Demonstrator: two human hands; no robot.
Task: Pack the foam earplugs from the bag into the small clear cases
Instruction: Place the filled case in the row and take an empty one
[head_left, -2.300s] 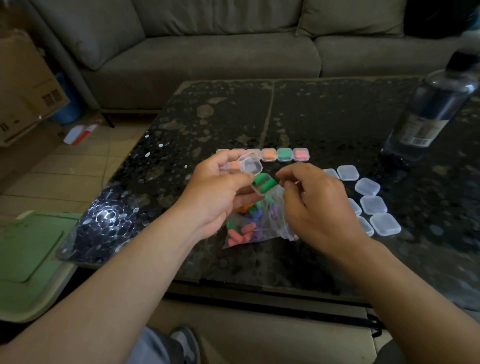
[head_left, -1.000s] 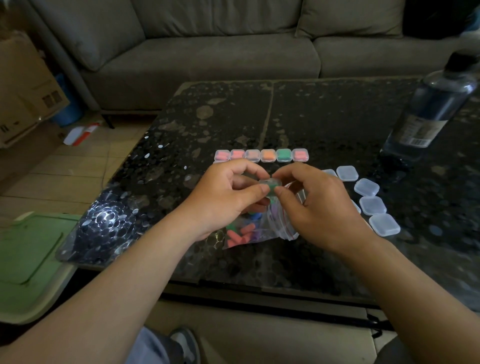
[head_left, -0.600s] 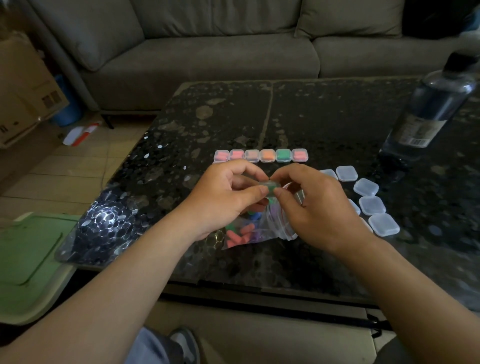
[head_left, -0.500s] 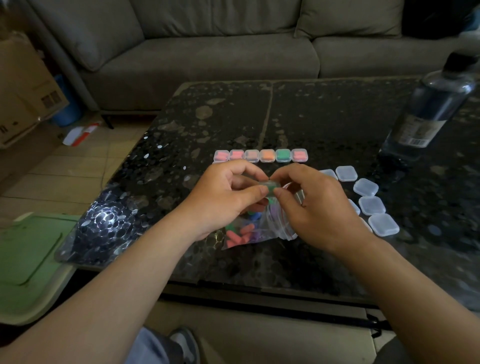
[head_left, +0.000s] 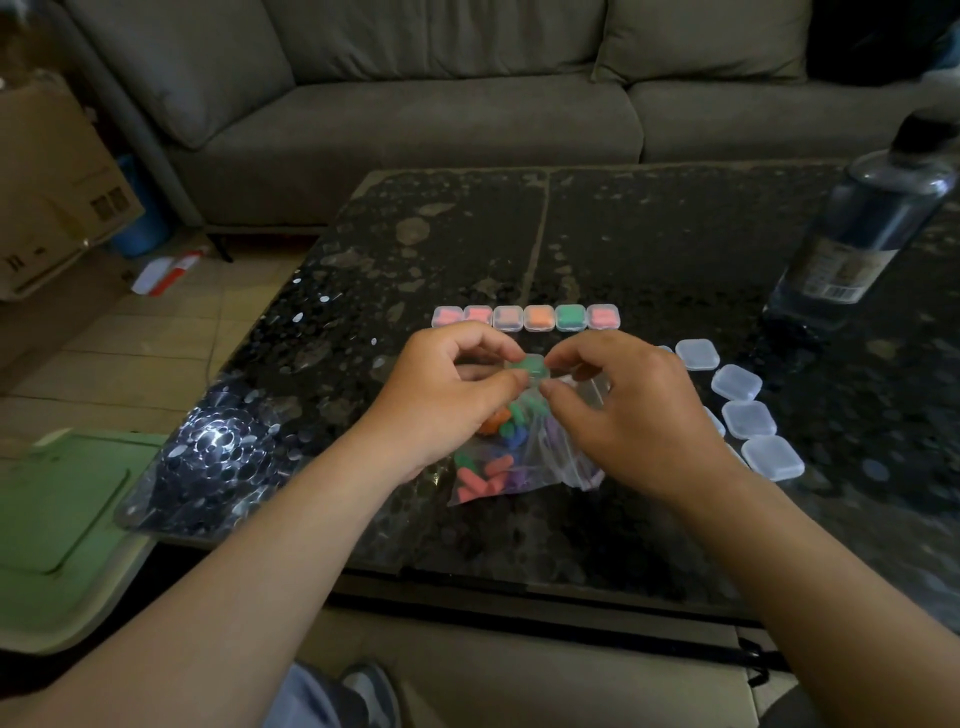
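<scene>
We see the left hand (head_left: 441, 400) and right hand (head_left: 631, 415) both pinching one small clear square case (head_left: 531, 365) with green foam inside, above the clear plastic bag (head_left: 485, 480) of coloured earplugs. Six filled cases (head_left: 540, 318) sit at twelve o'clock, empty cases (head_left: 748, 419) at three.

The desk (head_left: 649, 249) is showing glossy, speckled dark stone; the clear cases (head_left: 748, 418) are looking like smooth frosted plastic, the bag (head_left: 566, 460) thin crinkled film, the sofa (head_left: 415, 119) matt woven cloth.
</scene>
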